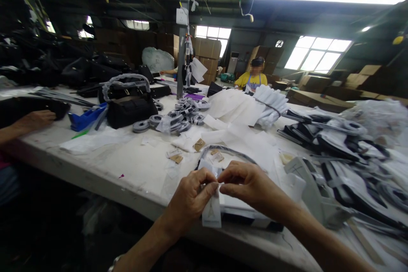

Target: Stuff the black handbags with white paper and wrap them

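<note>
My left hand (194,193) is closed, thumb and fingers pinching the top of a pale, translucent tag (211,212) that hangs downward with a faint print on it. From the other side my right hand (247,180) meets it, fingertips pinched at the tag's top edge; what lies between them is too small to make out. Under both hands, at the table's front edge, lies a bag, mostly hidden, with a wrapped dark handle (231,148) arching behind my fingers. Small brown cards (176,158) lie just beyond, to the left.
The white table (127,165) holds rolled grey straps (174,121), a black handbag (130,108), white sheets (236,106) and a blue tape dispenser (84,119). Dark strap pieces (338,140) pile up at right. Another person's hand (40,119) is at far left; a person in yellow (250,80) sits opposite.
</note>
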Demonstrator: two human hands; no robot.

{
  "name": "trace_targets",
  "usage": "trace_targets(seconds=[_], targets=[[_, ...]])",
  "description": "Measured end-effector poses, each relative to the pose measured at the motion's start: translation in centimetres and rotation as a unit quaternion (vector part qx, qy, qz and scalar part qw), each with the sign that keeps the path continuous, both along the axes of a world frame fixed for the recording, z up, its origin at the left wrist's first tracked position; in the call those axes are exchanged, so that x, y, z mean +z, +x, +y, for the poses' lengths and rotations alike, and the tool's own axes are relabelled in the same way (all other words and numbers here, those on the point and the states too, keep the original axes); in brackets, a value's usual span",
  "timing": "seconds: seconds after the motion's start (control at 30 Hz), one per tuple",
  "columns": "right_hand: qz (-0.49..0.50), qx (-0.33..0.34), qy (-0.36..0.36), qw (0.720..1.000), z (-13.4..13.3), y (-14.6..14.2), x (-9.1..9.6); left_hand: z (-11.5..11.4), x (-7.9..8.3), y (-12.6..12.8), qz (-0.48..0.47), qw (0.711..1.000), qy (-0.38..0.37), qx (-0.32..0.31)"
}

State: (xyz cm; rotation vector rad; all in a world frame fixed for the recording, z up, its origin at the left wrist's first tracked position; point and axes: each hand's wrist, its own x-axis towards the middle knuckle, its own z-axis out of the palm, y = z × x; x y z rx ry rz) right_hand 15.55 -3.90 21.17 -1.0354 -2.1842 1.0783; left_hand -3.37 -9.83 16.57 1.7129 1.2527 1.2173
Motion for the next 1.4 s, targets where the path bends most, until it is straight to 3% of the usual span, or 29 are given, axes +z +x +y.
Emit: trace_targets(seconds=[0.13, 0.3, 0.57, 0.77, 0.9, 1.03, 1.27, 1.4], targets=[[-0.014, -0.004, -0.007, 1.0, -0.1, -0.2, -0.4, 0.2, -0.7, -0.3, 0.066, 0.996, 0.044, 0.048], [0.043, 0.009, -0.163, 0.986, -0.1, -0.4, -0.1, 0.7, -1.7, -0.8, 0.094, 0.993, 0.045, 0.047], [0.161, 0.07, -0.261, 0.949, 0.0, 0.4, 0.2, 0.4, -1.2, -1.2, -0.013, 0.997, -0.061, -0.037], [0.236, 0.09, -0.36, 0.898, -0.3, 0.3, 0.5, 0.6, -1.8, -1.8, -0.119, 0.966, -0.164, -0.161], [0.198, 0.088, -0.342, 0.914, -0.7, 0.2, 0.6, 0.4, -1.9, -2.0, -0.219, 0.927, -0.226, -0.205], [0.161, 0.084, -0.29, 0.94, -0.9, 0.2, 0.6, 0.0, -1.6, -2.0, -0.289, 0.898, -0.267, -0.199], [0.131, 0.071, -0.302, 0.942, -1.0, -0.2, 0.6, 0.1, -2.4, -1.9, -0.305, 0.895, -0.28, -0.166], [0.16, 0.078, -0.296, 0.939, -1.1, -0.5, 0.4, 0.0, -3.2, -1.9, -0.253, 0.923, -0.217, -0.194]])
